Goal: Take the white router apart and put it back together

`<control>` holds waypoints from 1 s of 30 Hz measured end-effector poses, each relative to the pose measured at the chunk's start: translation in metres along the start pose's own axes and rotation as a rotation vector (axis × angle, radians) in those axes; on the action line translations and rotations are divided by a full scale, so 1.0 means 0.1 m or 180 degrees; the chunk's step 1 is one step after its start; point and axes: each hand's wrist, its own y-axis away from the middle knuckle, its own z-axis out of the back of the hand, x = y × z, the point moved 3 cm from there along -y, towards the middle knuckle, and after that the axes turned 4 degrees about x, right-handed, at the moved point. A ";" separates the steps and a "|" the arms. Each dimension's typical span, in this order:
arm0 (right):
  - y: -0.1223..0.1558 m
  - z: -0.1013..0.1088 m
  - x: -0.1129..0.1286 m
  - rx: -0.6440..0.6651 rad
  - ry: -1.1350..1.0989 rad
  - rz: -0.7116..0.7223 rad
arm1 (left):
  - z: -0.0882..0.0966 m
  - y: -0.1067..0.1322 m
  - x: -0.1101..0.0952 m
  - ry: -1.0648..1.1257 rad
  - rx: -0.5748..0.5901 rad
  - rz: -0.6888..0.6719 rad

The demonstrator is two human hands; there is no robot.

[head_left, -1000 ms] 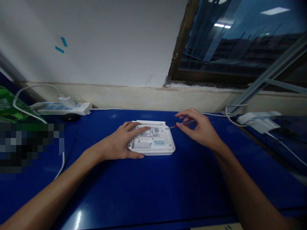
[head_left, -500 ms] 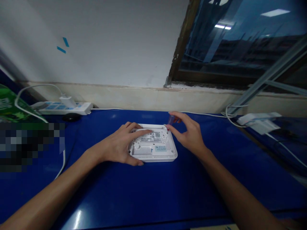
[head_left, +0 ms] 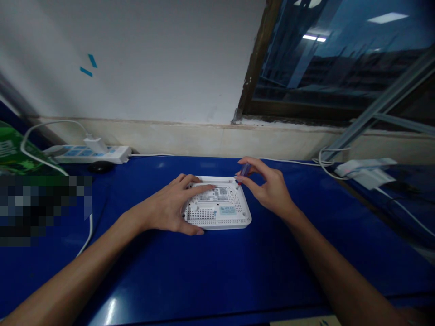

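Observation:
A white router (head_left: 228, 211) lies on the blue table with its vented, labelled underside up. My left hand (head_left: 170, 203) grips its left end, thumb along the near edge and fingers over the top and far side. Between the thumb and fingers of my right hand (head_left: 270, 185) is a short screwdriver (head_left: 245, 170) with a purple see-through handle. Its red lower end meets the router's far right corner. The tip itself is too small to make out.
A white power strip (head_left: 118, 154) with a plugged-in charger (head_left: 96, 144) stands at the back left, a black mouse-like object (head_left: 101, 166) before it. A green bag (head_left: 16, 149) is at far left. White adapters (head_left: 369, 172) and cables lie right, beside a metal frame (head_left: 367, 117).
My right hand has shifted slightly, and the screwdriver handle has turned and tilted a little between its fingers. My left hand and the router have stayed in place.

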 end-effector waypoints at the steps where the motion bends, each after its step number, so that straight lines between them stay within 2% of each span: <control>1: 0.00 0.00 0.00 0.0088 -0.0127 -0.0001 | 0.00 0.00 0.00 0.0002 0.0009 0.0007; 4: 0.00 -0.01 0.02 0.0177 -0.0083 0.0049 | 0.01 0.00 -0.01 0.0016 0.0006 0.0001; 9: 0.01 -0.04 0.00 -0.0181 0.0650 0.0218 | 0.01 -0.01 -0.01 0.0012 0.0004 -0.0027; 14: 0.01 -0.06 -0.03 -0.0346 0.0654 0.0094 | -0.01 -0.01 -0.01 -0.0029 0.0017 -0.0017; 26: -0.03 0.02 -0.08 -0.0029 0.0156 0.0001 | -0.01 0.00 0.01 0.0037 0.0044 0.0008; 30: -0.02 0.02 -0.06 0.0303 -0.0126 0.0032 | -0.01 -0.01 0.01 0.0072 0.0042 0.0011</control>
